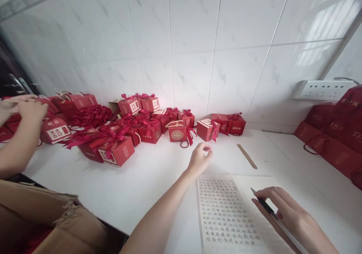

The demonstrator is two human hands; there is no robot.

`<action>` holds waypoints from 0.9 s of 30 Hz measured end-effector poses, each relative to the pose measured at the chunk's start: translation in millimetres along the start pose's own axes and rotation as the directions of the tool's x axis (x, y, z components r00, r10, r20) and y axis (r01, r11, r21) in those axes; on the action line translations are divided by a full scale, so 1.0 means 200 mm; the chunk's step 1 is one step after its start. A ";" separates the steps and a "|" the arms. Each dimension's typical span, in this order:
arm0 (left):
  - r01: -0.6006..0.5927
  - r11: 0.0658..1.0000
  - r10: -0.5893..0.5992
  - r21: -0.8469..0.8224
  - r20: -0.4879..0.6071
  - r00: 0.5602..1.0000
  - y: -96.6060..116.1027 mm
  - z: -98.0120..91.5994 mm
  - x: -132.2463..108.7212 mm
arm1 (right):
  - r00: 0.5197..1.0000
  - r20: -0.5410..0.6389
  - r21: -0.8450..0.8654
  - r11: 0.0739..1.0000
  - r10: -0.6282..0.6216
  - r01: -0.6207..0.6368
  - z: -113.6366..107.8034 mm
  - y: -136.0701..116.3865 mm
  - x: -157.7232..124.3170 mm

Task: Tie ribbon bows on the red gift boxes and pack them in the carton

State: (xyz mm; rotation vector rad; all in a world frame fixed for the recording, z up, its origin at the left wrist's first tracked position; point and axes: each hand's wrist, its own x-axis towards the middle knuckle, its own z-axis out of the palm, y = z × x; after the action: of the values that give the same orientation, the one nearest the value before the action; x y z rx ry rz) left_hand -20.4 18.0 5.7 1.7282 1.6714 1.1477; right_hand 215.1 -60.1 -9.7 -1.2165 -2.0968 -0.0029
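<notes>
My R hand [292, 210] was clamped on a pen [266, 206], fingers & thumb round its dark front part. Long axis ran diag.: tip ahead & L of the hand, tail back past the palm twd my near R. The notebook [220, 212] lay open, L of & under that hand, w/ the tip over the R page, nr its far end; couldn't tell if tip met paper or hung a bit above. That page looked bare where I could see it; the L page, farther from the R hand, was full of handwritten rows. So R hand was the nearer one to the bare paper, pen at a slant to the rows.

My L hand [199, 158] was just beyond the notebook's far L corner, fingers loosely curled, thumb & forefinger slightly apart; saw nothing betw. them. Just ahead of it sat a red box [206, 130] w/ a ribbon; couldn't tell re contact. More boxes [149, 129] spread ahead & L of that hand. A flat strip [247, 156] lay R of the L hand & ahead-L of the R hand, slanted, near end twd the R hand. Red bags [325, 141] stood ahead-R of the R hand. Far L of both, a co-worker's hands [32, 109], well apart from mine.
</notes>
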 end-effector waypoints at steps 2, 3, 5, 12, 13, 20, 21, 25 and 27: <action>0.076 0.996 -0.067 0.040 -0.193 0.979 -0.06 -0.07 0.05 | 0.991 0.015 -0.007 0.991 -0.133 0.133 0.03 0.09 0.09; 0.110 0.993 -0.092 0.050 -0.271 0.958 -0.09 -0.10 0.07 | 0.982 0.022 -0.007 0.982 -0.186 0.187 0.05 0.13 0.13; 0.179 0.982 -0.141 0.059 -0.401 0.905 -0.15 -0.15 0.09 | 0.975 0.031 -0.019 0.975 -0.220 0.220 0.10 0.19 0.18; 0.390 0.920 -0.297 0.032 -0.592 0.749 -0.27 -0.18 0.17 | 0.999 0.035 0.107 0.994 0.020 -0.024 0.20 0.21 0.12; 0.394 0.918 -0.296 0.037 -0.596 0.747 -0.27 -0.18 0.19 | 0.998 0.050 0.132 0.990 0.041 -0.047 0.21 0.21 0.11; 0.447 0.892 -0.376 -0.062 -0.652 0.659 -0.28 -0.16 0.36 | 0.987 0.067 0.197 0.968 0.143 -0.154 0.22 0.21 0.14; 0.445 0.891 -0.389 -0.088 -0.654 0.649 -0.28 -0.16 0.37 | 0.986 0.057 0.208 0.964 0.154 -0.163 0.21 0.21 0.14; 0.418 0.881 -0.452 -0.221 -0.656 0.605 -0.29 -0.20 0.39 | 0.985 0.048 0.240 0.956 0.164 -0.170 0.19 0.22 0.15; 0.387 0.871 -0.485 -0.301 -0.653 0.583 -0.30 -0.23 0.37 | 0.986 0.041 0.256 0.952 0.164 -0.169 0.18 0.23 0.16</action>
State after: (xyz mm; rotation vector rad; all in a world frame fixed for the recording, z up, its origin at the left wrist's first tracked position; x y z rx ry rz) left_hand -98.3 88.8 0.3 0.6828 2.2248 1.7401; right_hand 219.8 1.3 -34.0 -1.2312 -1.9319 0.3509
